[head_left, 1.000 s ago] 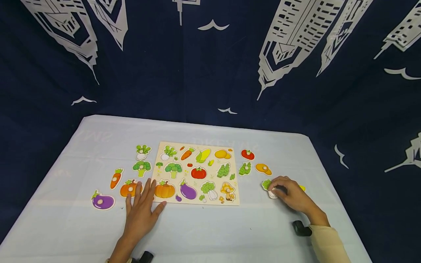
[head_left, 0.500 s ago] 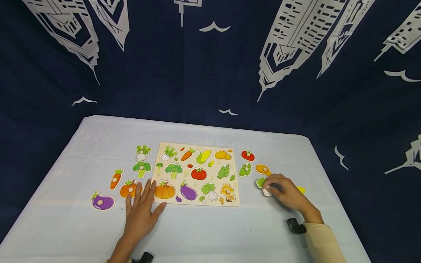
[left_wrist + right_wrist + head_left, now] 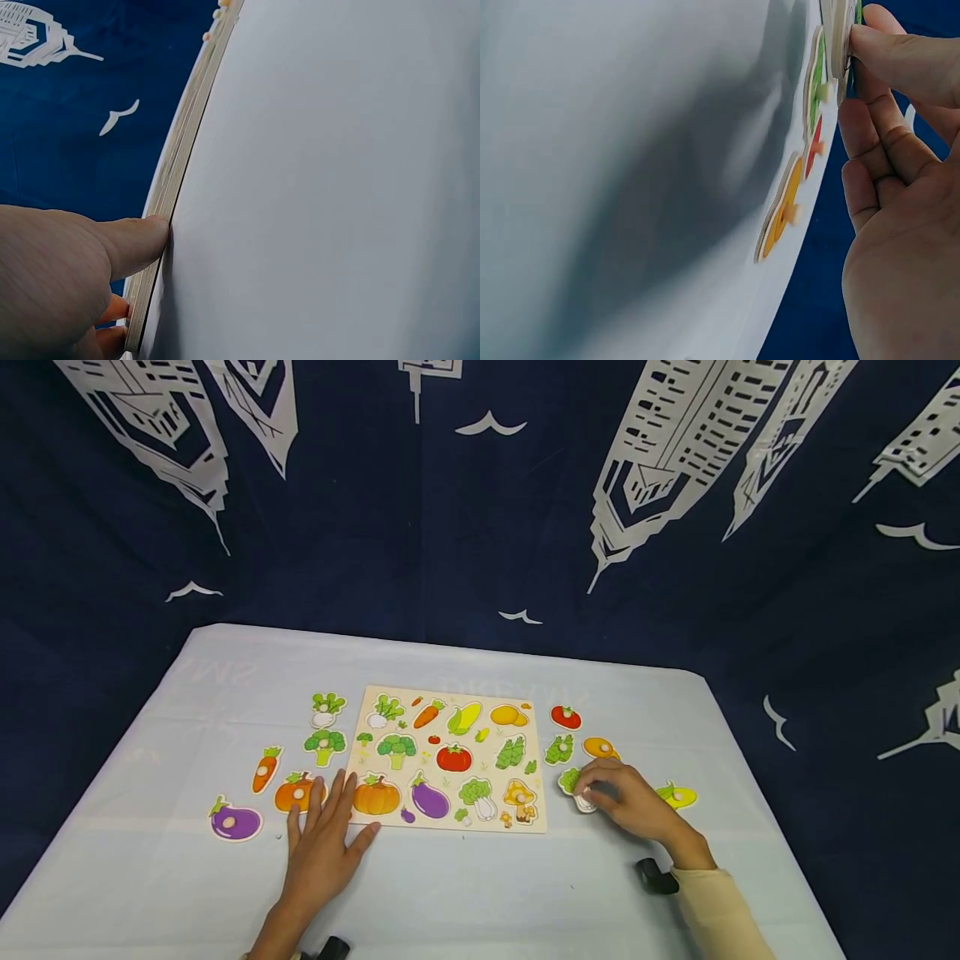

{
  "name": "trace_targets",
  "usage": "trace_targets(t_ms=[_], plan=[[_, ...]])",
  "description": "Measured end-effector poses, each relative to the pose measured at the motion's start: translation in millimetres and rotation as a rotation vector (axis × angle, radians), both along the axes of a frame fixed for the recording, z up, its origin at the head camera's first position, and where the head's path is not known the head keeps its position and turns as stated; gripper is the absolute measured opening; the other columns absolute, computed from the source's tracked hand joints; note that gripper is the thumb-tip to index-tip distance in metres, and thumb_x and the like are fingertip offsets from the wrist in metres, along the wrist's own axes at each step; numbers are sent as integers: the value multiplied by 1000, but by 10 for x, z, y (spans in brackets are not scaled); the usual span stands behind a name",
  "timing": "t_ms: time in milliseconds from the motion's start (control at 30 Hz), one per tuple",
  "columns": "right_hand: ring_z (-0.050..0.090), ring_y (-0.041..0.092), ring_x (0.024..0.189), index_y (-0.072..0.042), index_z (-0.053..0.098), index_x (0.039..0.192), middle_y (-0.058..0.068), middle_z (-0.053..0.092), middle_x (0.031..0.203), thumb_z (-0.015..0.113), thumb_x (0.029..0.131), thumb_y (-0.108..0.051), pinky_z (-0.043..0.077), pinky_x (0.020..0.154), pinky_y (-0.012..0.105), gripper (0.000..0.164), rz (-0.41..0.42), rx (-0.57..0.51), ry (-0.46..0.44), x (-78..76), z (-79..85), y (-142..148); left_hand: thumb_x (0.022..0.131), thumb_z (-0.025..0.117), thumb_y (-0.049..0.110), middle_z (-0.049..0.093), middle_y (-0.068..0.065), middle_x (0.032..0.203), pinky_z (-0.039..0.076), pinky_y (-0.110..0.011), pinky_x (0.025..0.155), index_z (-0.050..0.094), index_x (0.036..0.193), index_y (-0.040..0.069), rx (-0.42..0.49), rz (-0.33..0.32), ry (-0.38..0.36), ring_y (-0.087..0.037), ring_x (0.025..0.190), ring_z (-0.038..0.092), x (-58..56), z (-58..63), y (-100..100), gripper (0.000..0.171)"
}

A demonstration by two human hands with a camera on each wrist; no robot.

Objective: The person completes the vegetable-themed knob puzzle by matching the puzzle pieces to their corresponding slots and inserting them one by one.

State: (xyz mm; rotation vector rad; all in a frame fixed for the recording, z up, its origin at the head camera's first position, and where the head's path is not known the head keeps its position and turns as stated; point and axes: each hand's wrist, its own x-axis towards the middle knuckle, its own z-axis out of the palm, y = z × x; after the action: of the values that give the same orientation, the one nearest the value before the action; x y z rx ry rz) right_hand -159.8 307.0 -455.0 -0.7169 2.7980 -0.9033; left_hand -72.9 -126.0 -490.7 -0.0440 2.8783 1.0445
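My right hand (image 3: 626,802) pinches a bok choy puzzle piece (image 3: 568,779) between thumb and fingertips, just right of the wooden puzzle board (image 3: 487,762). In the right wrist view the held piece (image 3: 841,52) is seen edge-on and tilted up off the white cloth. My left hand (image 3: 322,852) lies with straight, spread fingers over the board's lower left corner. Its thumb (image 3: 139,240) presses along the board's edge in the left wrist view. One fingertip overlaps the pumpkin piece (image 3: 291,793). The board carries printed vegetables, including a bok choy picture at its lower right.
Left of the board lie eggplant (image 3: 238,823), carrot (image 3: 265,771), broccoli (image 3: 324,743) and turnip (image 3: 326,706) pieces. To its right are tomato (image 3: 566,718), asparagus (image 3: 558,749), potato (image 3: 597,747) and corn (image 3: 679,797) pieces. A dark blue curtain (image 3: 360,527) hangs behind the table.
My right hand has moved left toward the board with the bok choy piece, uncovering more of the corn piece. The left hand stays in place.
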Motion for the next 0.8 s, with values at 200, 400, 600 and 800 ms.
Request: trace_targets(t_ms=[200,400,600,800], plan=[[60,10,105,-25,72,93,-13,69,105,75,86,1,47,99,33,28,34,-24,8,9,-12,-59,94,67,28,11,-23,166,-17,-67,115,20,158,1,-13,-7,-18,-44,153,-7,-8,1,-3,84],[61,10,106,-24,72,94,-12,69,104,74,87,-1,48,99,33,24,86,-40,22,-1,-28,-180,94,67,28,12,-25,166,-17,-68,114,21,158,0,-5,-8,1,-45,153,-7,-12,-4,-23,83],[59,10,106,-23,73,94,-13,68,104,74,88,-3,48,97,32,21,119,-49,42,-33,-15,-326,93,69,28,14,-25,165,-15,-68,114,23,157,-1,-2,-9,30,-45,153,-5,-5,-18,-24,84],[58,9,103,-21,73,94,-12,68,103,74,88,-4,48,94,31,18,147,-54,44,-57,-25,-410,94,69,28,13,-24,166,-16,-68,114,22,158,-1,-1,-9,15,-44,154,-6,-14,-32,-12,84]])
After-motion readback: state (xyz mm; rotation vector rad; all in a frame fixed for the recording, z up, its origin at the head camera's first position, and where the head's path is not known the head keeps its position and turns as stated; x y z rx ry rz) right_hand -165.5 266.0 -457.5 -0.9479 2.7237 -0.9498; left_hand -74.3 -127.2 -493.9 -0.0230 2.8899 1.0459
